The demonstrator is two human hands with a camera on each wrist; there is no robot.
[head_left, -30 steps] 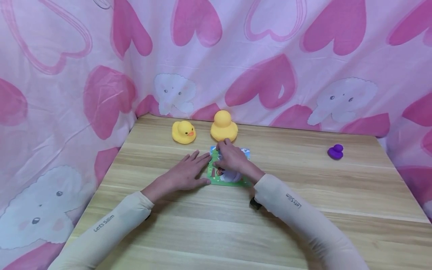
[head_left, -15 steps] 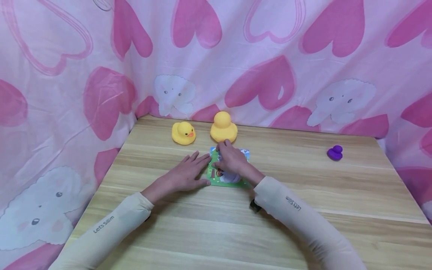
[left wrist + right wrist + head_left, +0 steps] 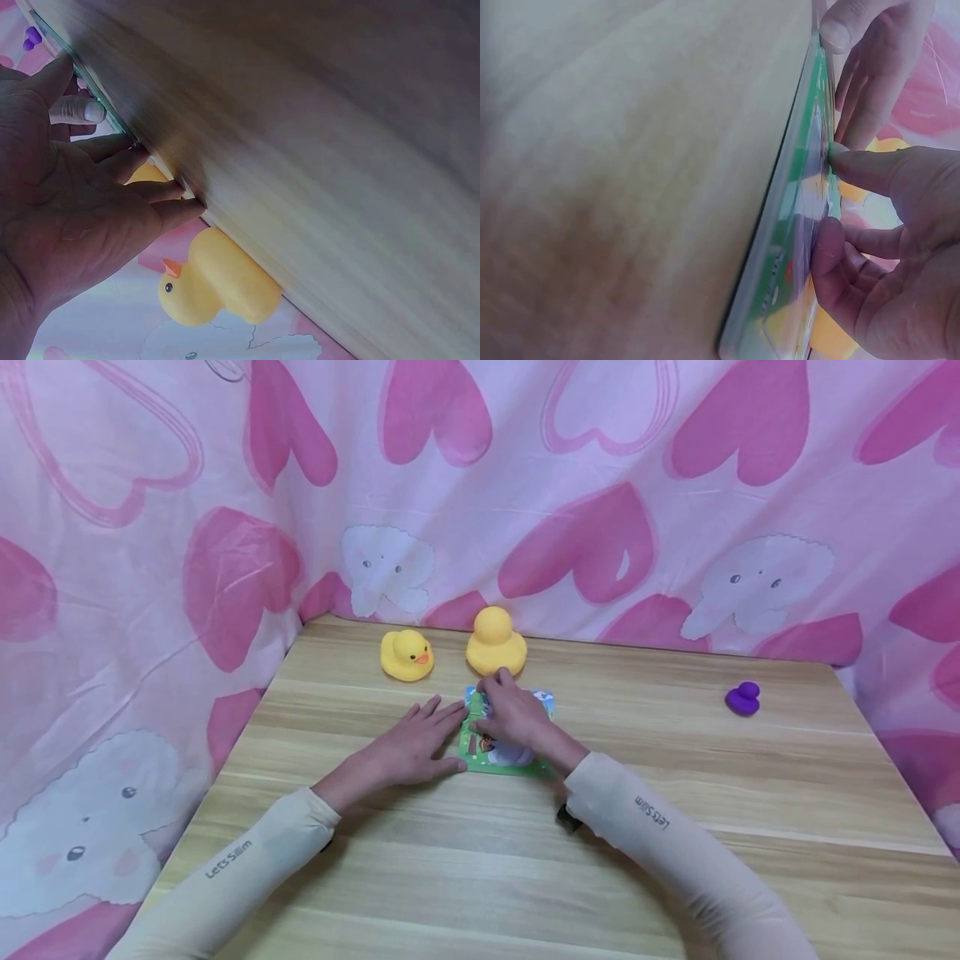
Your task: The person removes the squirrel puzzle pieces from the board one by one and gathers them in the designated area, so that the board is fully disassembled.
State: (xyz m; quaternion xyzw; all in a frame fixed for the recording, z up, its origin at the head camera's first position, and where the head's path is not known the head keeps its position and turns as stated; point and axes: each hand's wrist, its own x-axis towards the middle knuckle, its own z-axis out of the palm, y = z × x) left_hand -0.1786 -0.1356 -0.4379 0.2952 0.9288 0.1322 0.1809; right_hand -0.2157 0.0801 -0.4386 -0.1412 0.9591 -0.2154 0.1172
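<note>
Right hand (image 3: 513,717) presses curled fingertips onto the puzzle board (image 3: 501,758); left hand (image 3: 411,747), flat, steadies its edge. I fear a slip nudging the big duck (image 3: 496,643).

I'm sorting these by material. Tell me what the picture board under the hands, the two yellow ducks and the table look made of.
Picture board: probably printed card, thin, slightly glossy.
Small yellow duck and large yellow duck: likely soft rubber or vinyl, smooth and matte.
Table: pale wood-grain surface, possibly laminate.

Two yellow ducks (image 3: 407,655), the smaller with an orange beak, and a purple duck (image 3: 742,698) sit on the pale wood-grain desk (image 3: 675,793). The puzzle board (image 3: 501,758) is green-edged with blue at its far end. The backdrop cloth (image 3: 150,527) is pink with darker pink hearts and white elephants.
</note>
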